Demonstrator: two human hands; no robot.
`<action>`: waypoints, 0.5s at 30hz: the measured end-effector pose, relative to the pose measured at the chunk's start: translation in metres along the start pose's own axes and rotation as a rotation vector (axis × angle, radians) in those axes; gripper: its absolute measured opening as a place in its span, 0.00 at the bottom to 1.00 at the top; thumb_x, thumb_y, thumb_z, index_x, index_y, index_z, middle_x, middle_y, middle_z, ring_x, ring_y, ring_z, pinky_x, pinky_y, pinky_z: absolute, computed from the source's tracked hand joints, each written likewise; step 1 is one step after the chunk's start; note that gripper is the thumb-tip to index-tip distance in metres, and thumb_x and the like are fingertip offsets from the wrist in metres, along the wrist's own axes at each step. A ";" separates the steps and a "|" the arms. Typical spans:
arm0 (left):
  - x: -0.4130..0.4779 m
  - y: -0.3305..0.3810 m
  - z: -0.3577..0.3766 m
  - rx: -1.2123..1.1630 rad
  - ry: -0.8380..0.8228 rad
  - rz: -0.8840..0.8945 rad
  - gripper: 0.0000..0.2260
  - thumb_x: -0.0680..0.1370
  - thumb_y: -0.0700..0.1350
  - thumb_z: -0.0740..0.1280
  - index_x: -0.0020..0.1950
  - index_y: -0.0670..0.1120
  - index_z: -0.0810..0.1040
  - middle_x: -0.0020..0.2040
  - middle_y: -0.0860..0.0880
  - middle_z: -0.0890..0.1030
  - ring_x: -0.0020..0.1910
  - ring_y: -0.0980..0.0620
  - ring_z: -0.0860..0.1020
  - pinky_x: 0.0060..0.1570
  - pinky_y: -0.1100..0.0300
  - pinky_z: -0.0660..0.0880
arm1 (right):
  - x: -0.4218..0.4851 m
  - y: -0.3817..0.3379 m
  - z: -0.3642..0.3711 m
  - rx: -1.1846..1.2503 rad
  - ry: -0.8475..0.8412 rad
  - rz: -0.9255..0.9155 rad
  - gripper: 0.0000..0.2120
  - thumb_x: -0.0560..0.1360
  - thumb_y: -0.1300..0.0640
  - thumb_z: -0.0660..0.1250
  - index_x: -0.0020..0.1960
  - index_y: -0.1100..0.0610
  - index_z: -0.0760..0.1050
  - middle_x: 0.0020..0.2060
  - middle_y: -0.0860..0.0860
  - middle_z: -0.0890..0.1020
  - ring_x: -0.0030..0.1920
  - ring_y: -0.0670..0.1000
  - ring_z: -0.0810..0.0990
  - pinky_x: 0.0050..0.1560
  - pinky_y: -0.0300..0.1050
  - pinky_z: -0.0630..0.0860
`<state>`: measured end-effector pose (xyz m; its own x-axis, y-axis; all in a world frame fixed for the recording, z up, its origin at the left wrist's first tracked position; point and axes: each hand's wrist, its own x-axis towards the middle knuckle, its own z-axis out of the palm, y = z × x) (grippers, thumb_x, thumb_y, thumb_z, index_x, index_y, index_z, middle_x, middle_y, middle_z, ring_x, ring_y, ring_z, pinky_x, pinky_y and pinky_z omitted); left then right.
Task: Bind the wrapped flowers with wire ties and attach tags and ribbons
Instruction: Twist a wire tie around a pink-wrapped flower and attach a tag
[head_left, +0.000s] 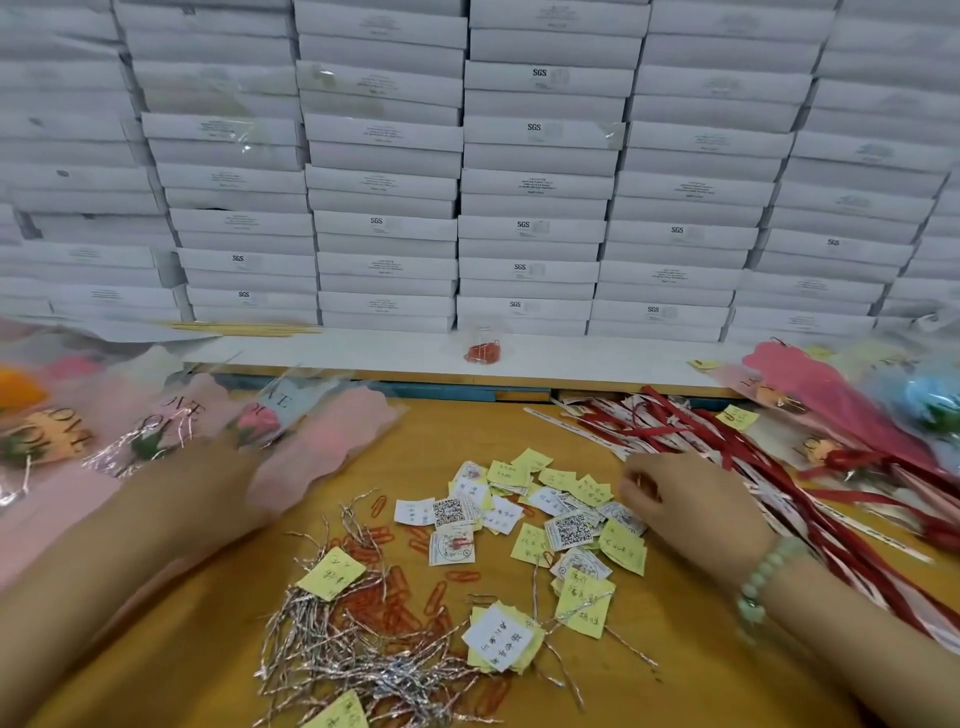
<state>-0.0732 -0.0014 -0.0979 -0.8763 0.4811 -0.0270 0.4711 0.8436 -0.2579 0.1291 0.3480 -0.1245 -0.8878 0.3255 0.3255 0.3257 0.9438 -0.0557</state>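
Several pink-wrapped flowers (322, 436) printed "LOVE" lie at the left of the wooden table (691, 654). My left hand (208, 488), blurred, lies on one wrapper with its fingers stretched toward the pink rose (254, 421). A heap of silver wire ties (358, 649) lies near the front, with orange paper clips (410, 603) among them. Yellow and white tags (540, 514) are scattered in the middle. Red and white ribbons (691, 441) fan out at the right. My right hand (680, 499), fingers curled, hovers at the ribbons' left edge above the tags; whether it holds anything is unclear.
Stacks of white boxes (467, 182) form a wall behind the table. A clear cup of orange clips (483, 351) stands on the white ledge. Finished wrapped flowers (852, 410) with ribbons lie at the far right. More wrapped flowers (47, 431) crowd the far left.
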 end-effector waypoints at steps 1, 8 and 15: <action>0.002 0.001 0.004 0.069 -0.050 -0.002 0.25 0.77 0.64 0.59 0.68 0.50 0.69 0.67 0.48 0.71 0.63 0.49 0.73 0.60 0.58 0.73 | 0.000 0.003 0.003 0.035 0.009 0.009 0.11 0.80 0.48 0.58 0.44 0.48 0.76 0.35 0.46 0.80 0.35 0.44 0.78 0.35 0.41 0.76; 0.005 0.012 0.024 0.171 -0.039 -0.048 0.13 0.77 0.46 0.59 0.62 0.50 0.70 0.59 0.51 0.73 0.54 0.53 0.77 0.48 0.61 0.76 | -0.003 0.009 0.011 0.132 0.027 0.022 0.09 0.79 0.50 0.61 0.41 0.47 0.75 0.31 0.45 0.78 0.32 0.43 0.75 0.28 0.38 0.66; 0.007 0.015 0.029 0.256 0.164 -0.079 0.14 0.78 0.37 0.59 0.62 0.44 0.73 0.60 0.45 0.78 0.51 0.47 0.81 0.47 0.54 0.80 | -0.005 0.012 0.015 0.195 0.039 0.034 0.09 0.79 0.52 0.63 0.39 0.47 0.75 0.30 0.44 0.79 0.31 0.43 0.76 0.32 0.43 0.74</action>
<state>-0.0752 0.0080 -0.1300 -0.8714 0.4659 0.1535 0.3429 0.8024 -0.4885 0.1325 0.3585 -0.1413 -0.8627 0.3587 0.3564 0.2827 0.9266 -0.2481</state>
